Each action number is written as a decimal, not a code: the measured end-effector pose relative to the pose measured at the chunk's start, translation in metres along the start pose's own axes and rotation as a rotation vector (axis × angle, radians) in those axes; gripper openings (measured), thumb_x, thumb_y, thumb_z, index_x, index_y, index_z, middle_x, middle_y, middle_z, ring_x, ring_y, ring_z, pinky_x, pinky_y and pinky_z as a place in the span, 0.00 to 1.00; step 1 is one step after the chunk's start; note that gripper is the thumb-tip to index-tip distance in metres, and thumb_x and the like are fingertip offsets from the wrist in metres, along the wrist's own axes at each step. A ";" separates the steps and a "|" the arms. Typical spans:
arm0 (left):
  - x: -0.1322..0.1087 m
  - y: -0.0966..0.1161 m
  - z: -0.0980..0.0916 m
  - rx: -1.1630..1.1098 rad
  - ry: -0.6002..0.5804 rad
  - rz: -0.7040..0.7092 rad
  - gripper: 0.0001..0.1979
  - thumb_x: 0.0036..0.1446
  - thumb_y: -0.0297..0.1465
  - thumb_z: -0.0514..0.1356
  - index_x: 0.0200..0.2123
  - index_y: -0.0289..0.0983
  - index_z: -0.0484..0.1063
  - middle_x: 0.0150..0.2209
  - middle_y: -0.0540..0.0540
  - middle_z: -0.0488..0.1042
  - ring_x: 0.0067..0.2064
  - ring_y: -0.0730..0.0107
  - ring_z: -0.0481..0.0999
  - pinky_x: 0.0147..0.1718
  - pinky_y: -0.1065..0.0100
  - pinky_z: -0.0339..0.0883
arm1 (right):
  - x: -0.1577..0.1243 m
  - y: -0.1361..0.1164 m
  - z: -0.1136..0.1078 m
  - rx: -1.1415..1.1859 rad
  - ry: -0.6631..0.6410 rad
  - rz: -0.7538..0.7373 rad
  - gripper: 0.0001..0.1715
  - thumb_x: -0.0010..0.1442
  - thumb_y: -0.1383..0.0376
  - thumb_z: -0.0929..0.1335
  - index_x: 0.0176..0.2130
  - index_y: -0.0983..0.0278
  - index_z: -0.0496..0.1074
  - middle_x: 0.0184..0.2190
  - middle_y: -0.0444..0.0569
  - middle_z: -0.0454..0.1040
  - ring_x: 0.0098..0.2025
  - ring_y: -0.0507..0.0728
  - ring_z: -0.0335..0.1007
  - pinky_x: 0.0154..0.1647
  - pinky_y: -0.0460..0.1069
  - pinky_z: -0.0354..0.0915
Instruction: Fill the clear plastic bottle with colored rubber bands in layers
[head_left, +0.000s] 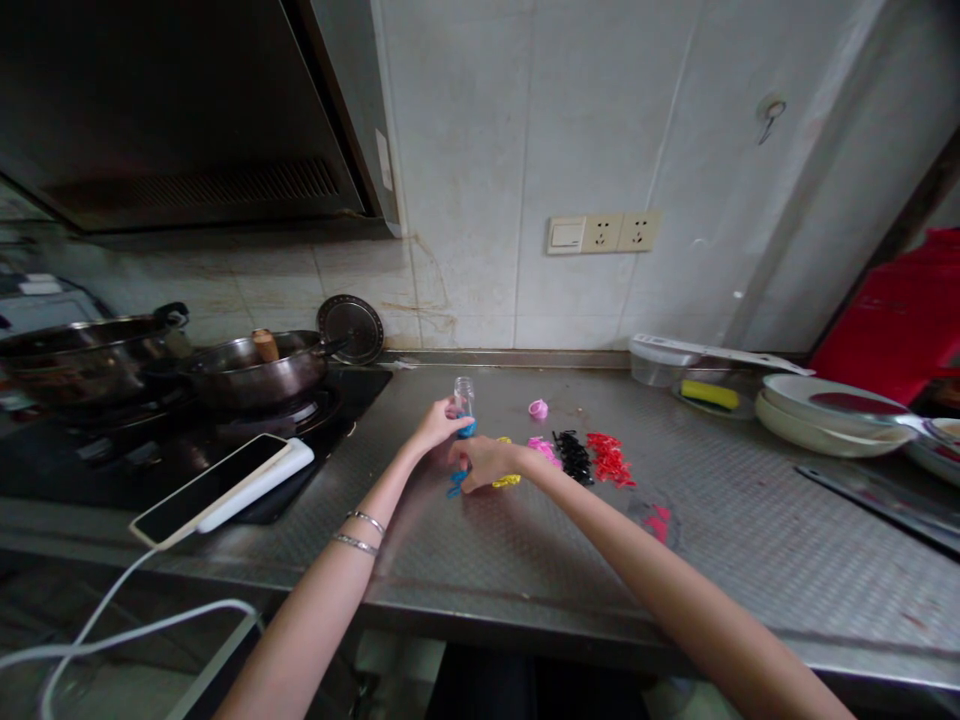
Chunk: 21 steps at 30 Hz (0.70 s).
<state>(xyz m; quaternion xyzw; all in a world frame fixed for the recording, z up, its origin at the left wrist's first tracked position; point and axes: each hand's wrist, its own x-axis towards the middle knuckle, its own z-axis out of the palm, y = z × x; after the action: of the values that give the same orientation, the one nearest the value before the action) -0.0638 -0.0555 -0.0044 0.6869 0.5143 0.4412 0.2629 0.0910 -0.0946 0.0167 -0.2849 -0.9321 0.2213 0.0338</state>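
My left hand [437,425] is closed round a small clear bottle [464,397] that stands upright on the steel counter [750,530]. My right hand [481,463] is closed in a pinch just beside it, over small blue pieces [456,484]; something blue shows at the bottle's base. Small piles lie to the right of my hands: yellow [507,480], pink [541,448], black [574,456] and red [608,459]. A pink cap [538,409] lies alone behind them.
A phone on a power bank [225,486] with a white cable rests at the stove's edge. Two pans [247,370] sit on the hob at left. Bowls [825,412], a clear tub [658,362] and a yellow sponge [709,394] stand at right.
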 end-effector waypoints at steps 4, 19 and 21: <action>-0.001 0.001 0.000 0.008 -0.002 -0.012 0.23 0.41 0.33 0.64 0.42 0.31 0.68 0.34 0.41 0.74 0.34 0.67 0.73 0.34 0.67 0.66 | -0.003 -0.006 0.000 0.029 -0.016 -0.026 0.35 0.39 0.59 0.70 0.48 0.65 0.64 0.38 0.49 0.71 0.34 0.53 0.66 0.29 0.44 0.59; 0.000 0.000 0.000 0.007 0.001 0.035 0.20 0.41 0.33 0.64 0.40 0.32 0.69 0.32 0.44 0.74 0.33 0.68 0.73 0.37 0.66 0.66 | -0.003 -0.009 0.013 -0.041 0.137 -0.174 0.16 0.44 0.74 0.64 0.35 0.67 0.73 0.29 0.47 0.74 0.28 0.50 0.65 0.27 0.42 0.57; 0.000 0.000 0.000 0.006 0.003 0.030 0.20 0.41 0.33 0.64 0.40 0.32 0.69 0.32 0.43 0.74 0.33 0.68 0.73 0.36 0.66 0.66 | -0.004 -0.010 0.013 -0.041 0.147 -0.185 0.16 0.44 0.75 0.63 0.34 0.67 0.74 0.28 0.47 0.74 0.27 0.49 0.65 0.27 0.41 0.57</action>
<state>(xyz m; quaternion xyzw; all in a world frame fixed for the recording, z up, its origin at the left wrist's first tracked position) -0.0639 -0.0558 -0.0048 0.6945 0.5057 0.4447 0.2535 0.0866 -0.1093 0.0101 -0.2138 -0.9537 0.1768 0.1163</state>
